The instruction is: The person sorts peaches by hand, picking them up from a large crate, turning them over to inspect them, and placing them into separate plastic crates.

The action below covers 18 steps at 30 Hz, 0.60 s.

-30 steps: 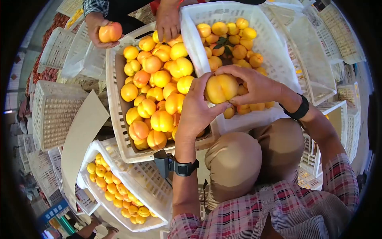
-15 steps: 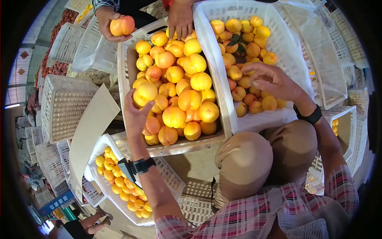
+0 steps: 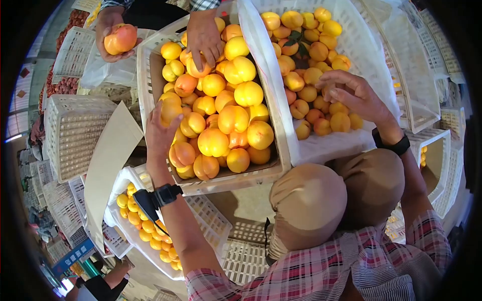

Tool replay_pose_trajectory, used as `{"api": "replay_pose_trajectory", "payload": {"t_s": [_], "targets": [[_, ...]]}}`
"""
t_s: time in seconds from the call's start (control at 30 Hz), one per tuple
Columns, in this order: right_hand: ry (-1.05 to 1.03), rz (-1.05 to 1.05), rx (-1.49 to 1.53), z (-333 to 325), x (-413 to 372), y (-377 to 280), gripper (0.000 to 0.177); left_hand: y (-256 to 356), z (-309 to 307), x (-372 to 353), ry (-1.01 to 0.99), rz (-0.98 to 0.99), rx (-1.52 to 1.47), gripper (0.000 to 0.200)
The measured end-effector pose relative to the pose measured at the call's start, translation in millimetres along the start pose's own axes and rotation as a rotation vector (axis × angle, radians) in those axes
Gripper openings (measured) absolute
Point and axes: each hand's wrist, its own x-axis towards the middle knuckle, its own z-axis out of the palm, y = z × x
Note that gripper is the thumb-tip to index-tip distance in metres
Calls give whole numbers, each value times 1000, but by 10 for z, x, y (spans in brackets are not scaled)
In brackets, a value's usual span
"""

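Observation:
My left hand [image 3: 159, 133] is at the left side of the middle crate [image 3: 236, 181], its fingers curled round a yellow peach [image 3: 170, 108]. Large yellow-orange peaches [image 3: 233, 119] are heaped in that crate. Over the right-hand crate, which has a white liner [image 3: 321, 153], hovers my right hand [image 3: 354, 95]. Its fingers are bent but apart, with nothing visible between them. Smaller peaches [image 3: 299, 109] and a few green leaves [image 3: 300, 41] lie beneath it.
Across the crates, a co-worker's hand [image 3: 108, 32] holds a reddish peach [image 3: 120, 39]; their other hand [image 3: 203, 40] touches fruit in the middle crate. A cardboard sheet [image 3: 110, 173] leans at left. Another lined crate of peaches [image 3: 148, 226] sits lower left, near stacked white crates [image 3: 80, 135].
My left hand and its peach have moved left toward the crate's edge. My right hand has shifted slightly right. The co-worker's peach moved left, and their other hand reached farther into the crate.

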Motion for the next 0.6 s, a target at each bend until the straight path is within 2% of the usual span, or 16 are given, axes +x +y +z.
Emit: {"api": "replay_pose_trajectory", "payload": {"t_s": [0.07, 0.13, 0.17, 0.2, 0.27, 0.33, 0.4, 0.43, 0.5, 0.53, 0.6], "targets": [[5, -1, 0, 5, 4, 8, 31, 17, 138, 31, 19, 25, -77, 59], [8, -1, 5, 21, 6, 21, 31, 86, 232, 27, 128, 48, 138, 54], [5, -3, 0, 18, 7, 32, 31, 91, 233, 19, 148, 59, 131, 49], [5, -4, -7, 8, 7, 43, 31, 73, 230, 28, 145, 62, 127, 49], [12, 0, -8, 10, 1, 47, 31, 19, 204, 22, 97, 161, 348, 53], [16, 3, -10, 3, -10, 46, 30, 54, 213, 16, 58, 127, 372, 46], [16, 32, -49, -5, -8, 29, 30, 9, 206, 22, 134, 259, 516, 43], [12, 26, -48, -9, 1, 26, 30, -48, 206, 40, 138, 255, 521, 43], [27, 31, -27, -9, -14, 38, 29, -176, 189, 44, 170, 258, 248, 43], [23, 26, -25, -24, -23, 33, 29, -239, 111, 2, 173, 255, 253, 43], [49, 14, -176, -37, -49, 25, 29, -375, -130, -231, 575, -90, -324, 44]]}}
